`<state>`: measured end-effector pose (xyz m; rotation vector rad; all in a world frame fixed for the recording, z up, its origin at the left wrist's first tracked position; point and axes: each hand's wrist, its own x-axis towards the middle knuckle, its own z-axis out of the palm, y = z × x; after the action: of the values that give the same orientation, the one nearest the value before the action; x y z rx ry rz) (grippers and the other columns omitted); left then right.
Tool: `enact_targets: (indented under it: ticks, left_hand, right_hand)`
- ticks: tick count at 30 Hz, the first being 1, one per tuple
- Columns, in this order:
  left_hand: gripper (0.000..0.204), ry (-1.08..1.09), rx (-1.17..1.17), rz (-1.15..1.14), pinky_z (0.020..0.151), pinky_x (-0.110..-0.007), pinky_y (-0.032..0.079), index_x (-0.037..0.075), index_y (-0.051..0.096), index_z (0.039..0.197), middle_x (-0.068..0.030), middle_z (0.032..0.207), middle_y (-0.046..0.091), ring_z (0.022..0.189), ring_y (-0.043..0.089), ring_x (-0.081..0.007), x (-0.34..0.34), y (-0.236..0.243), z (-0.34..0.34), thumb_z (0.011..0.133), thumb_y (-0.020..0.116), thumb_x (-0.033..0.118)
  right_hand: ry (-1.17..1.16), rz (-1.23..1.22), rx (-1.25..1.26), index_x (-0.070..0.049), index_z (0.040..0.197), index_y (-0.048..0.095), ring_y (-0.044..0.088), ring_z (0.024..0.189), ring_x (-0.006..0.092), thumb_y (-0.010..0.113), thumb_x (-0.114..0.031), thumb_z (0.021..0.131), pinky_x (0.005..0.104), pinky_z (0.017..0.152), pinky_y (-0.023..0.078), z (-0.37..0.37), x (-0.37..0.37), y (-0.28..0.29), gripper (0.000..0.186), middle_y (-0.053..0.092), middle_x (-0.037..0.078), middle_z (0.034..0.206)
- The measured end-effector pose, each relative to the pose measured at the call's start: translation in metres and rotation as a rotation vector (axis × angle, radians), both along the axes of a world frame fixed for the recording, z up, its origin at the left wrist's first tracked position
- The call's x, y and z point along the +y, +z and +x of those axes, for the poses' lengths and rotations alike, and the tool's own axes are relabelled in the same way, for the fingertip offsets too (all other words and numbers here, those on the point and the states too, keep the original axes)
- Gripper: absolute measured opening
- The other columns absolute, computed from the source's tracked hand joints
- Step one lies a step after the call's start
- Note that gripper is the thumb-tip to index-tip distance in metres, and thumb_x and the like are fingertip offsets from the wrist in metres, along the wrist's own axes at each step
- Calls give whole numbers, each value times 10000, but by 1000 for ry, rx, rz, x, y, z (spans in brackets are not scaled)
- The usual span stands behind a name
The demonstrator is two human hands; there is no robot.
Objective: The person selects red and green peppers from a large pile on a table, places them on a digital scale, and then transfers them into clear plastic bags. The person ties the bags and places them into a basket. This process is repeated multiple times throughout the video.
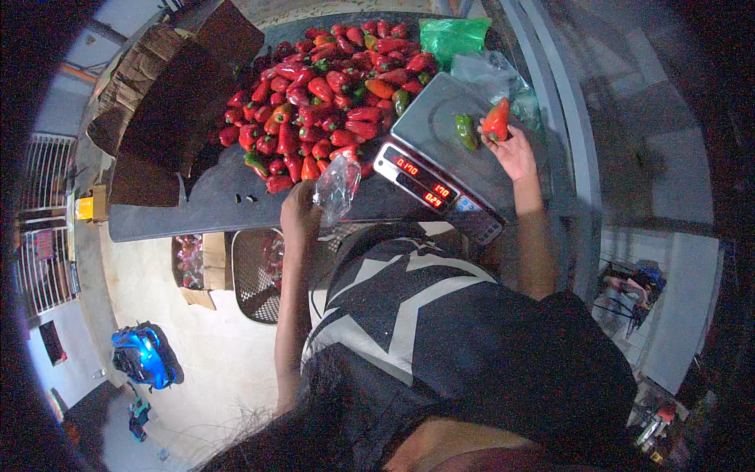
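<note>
My right hand (515, 153) is closed on an orange-red pepper (496, 120), held over the right part of a digital scale (429, 118). A green pepper (466, 132) lies on the scale's metal plate, just left of that hand. On the left, my left hand (300, 206) grips a clear plastic bag (336, 190) at the near edge of the heap. The heap of red peppers (314, 94), with a few green and orange ones, covers much of the dark table (157, 223). Red digits glow on the scale's display.
A green plastic bag (454, 39) and crumpled clear bags (491, 71) lie beyond the scale. An open cardboard box (169, 110) stands at the table's left. Below the table's near edge are a perforated crate (255, 303) and a box of red things (214, 259). A blue bag (145, 355) sits on the floor.
</note>
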<state>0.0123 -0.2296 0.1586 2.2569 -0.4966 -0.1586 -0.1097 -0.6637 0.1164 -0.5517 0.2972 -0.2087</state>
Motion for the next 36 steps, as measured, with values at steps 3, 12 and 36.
enact_targets:
  ticks: [3,12,36]
  left_hand:
    - [234,-24,-10,75,709,-420,443,25,539,940,-188,923,579,850,566,-391,-2,2,3,716,582,77]
    - [237,-33,-121,156,685,-457,458,64,554,962,-179,890,601,850,583,-385,-23,29,-3,775,617,195]
    - [210,69,-259,-244,696,-442,441,36,527,963,-199,902,558,853,550,-411,-47,45,-33,767,598,58]
  right_hand:
    - [-1,-51,-122,58,1306,340,484,1152,355,596,-271,863,415,997,410,12,28,16,609,463,245,1262]
    - [170,233,-273,-6,1333,351,511,1103,322,528,-323,904,402,926,450,70,152,90,561,486,222,1237]
    - [390,327,94,-45,1108,576,601,965,202,550,-250,902,366,880,488,94,241,27,291,621,75,1086]
